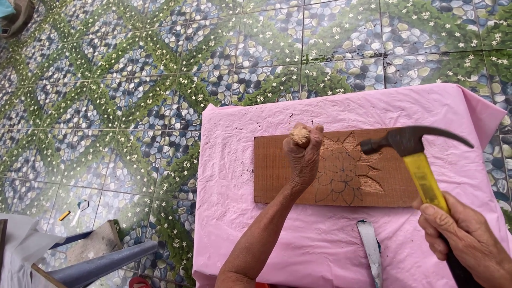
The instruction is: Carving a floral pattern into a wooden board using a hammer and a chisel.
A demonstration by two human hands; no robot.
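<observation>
The left hand [304, 157] grips a wooden-handled chisel [300, 135] upright on the carved wooden board [277, 170], beside its flower carving [344, 170]; the right hand [466, 240] clasps a yellow-handled hammer [410, 152] raised above the board; 1 pink cloth [240, 224] lies beneath.

Work surface covered by pink cloth [320, 240], right half of frame. On it: carved wooden board [394, 181], center right; flat metal blade [370, 250], bottom center. Pebble-pattern tiled floor [133, 80] around, scraps lower left.
</observation>
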